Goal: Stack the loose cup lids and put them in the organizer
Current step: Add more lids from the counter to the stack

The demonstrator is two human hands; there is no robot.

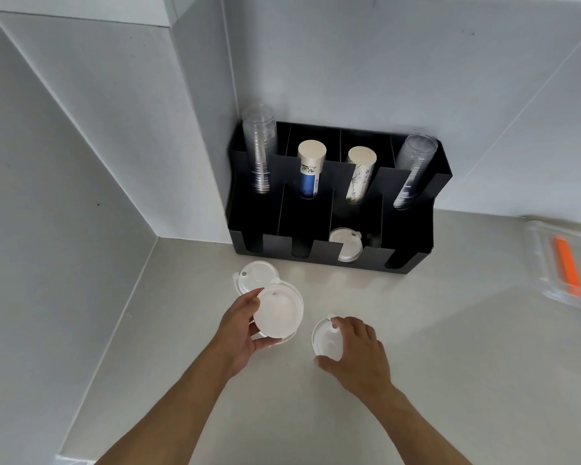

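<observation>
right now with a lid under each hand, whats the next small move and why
Probably lift the single lid under the right hand and set it onto the stack of lids the left hand holds. One more lid lies loose behind it, and the organizer already holds lids in one front slot.

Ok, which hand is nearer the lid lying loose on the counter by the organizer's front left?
Left. The left hand holds a lid stack that overlaps that loose lid; the right hand is farther right, gripping a separate lid.
</observation>
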